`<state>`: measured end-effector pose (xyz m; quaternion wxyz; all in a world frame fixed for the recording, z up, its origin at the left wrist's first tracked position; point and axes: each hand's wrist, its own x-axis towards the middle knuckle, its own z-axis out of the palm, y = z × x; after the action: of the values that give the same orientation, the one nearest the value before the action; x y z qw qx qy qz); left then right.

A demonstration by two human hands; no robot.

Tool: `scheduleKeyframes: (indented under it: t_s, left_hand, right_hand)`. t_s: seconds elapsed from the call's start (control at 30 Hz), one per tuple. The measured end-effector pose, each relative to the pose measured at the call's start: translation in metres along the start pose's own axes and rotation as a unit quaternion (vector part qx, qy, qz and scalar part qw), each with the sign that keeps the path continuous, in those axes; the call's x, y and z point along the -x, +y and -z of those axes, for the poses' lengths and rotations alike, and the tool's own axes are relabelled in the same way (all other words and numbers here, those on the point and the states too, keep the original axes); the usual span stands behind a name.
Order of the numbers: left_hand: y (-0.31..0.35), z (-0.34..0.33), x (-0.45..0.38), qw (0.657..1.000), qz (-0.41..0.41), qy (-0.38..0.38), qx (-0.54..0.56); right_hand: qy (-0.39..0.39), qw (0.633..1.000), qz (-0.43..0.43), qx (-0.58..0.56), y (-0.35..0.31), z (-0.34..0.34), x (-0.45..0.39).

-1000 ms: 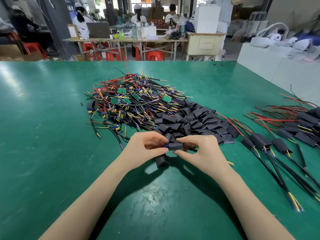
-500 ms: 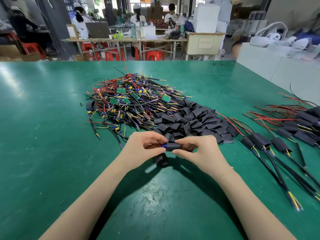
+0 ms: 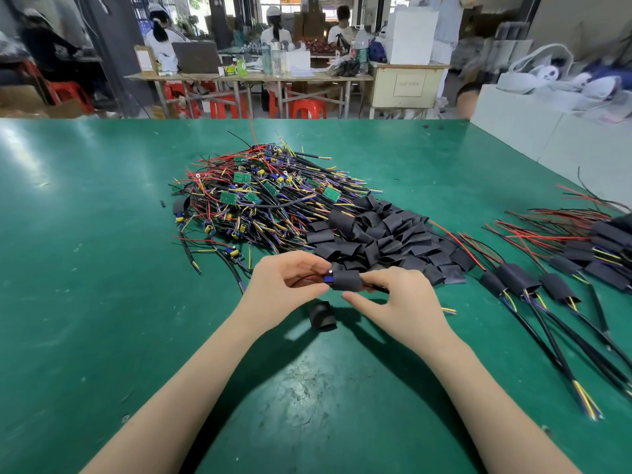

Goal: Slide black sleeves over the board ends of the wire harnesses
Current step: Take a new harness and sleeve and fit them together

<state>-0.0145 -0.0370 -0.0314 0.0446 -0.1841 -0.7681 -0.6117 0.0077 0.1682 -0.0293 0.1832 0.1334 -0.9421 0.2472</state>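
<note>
Both hands, the left hand (image 3: 287, 285) and right hand (image 3: 396, 302), pinched a black sleeve (image 3: 346, 280) that hid the board except one blue bit (image 3: 328, 279).

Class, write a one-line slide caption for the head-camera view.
Left hand and right hand work a black sleeve over a wire harness's board end, above a green table.
</note>
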Motion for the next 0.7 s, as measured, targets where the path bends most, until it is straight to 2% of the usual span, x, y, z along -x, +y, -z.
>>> scheduleKeyframes:
  t_s: [0.17,0.4,0.53,0.63,0.7]
  left_hand:
    - [0.0001,0.0017,-0.0003,1.0,0.006,-0.006,-0.009]
    - [-0.0031,-0.0037,0.0019,0.999,0.004,0.003,-0.043]
    - [-0.0012,-0.001,0.0009,0.999,-0.002,-0.001,-0.049]
    - [-0.0007,-0.0011,0.0002,0.999,-0.008,0.01,-0.041]
    - [-0.001,-0.0026,0.0006,0.999,-0.011,0.009,-0.041]
  right_hand:
    - [-0.03,0.998,0.009,0.056,0.0,-0.0034,-0.0001]
    - [-0.035,0.995,0.024,0.093,-0.0021,-0.0075,0.0009]
    - [-0.018,0.998,0.024,0.049,-0.0026,-0.0037,0.0005]
    - [0.035,0.998,-0.023,-0.053,-0.0036,-0.0004,-0.0008]
    - [0.032,0.996,-0.017,-0.081,-0.0048,-0.001,-0.0004]
